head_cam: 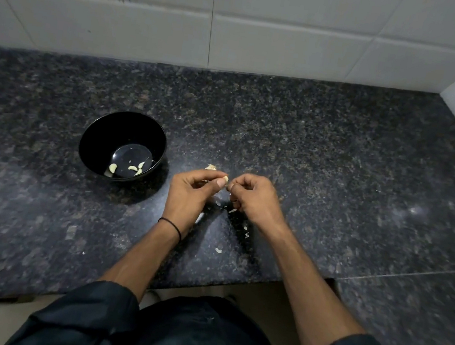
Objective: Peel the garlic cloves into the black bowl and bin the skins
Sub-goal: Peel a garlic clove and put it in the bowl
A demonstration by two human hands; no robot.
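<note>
A wide counter point(339, 158) of polished dark granite, speckled grey and brown, fills most of the view. It meets a wall point(154, 16) of large, smooth, pale rectangular tiles with thin grout lines, and a second tiled face angles in at the right. At the bottom, the person's loose dark sleeves point(101, 315) are pushed up to the elbows, and both bare forearms reach forward over the counter's front edge. A round, glossy black bowl point(94, 130) with deep curved walls and a flat, shiny base stands on the counter to the left of the hands, near them but apart. A few small, pale, crescent-shaped peeled cloves point(133, 168) lie in its bottom. The left hand point(188, 193), with a thin black band point(172, 224) round its wrist, pinches a small cream garlic clove point(225, 178) between thumb and curled fingers just above the counter. The right hand point(257, 200), with its fingers curled in, nips at the end of that same clove, so the two hands meet fingertip to fingertip. Thin, papery white flakes of skin point(218, 250) lie scattered on the granite under and behind the hands. One more pale scrap point(211, 167) lies just beyond the left fingers.
</note>
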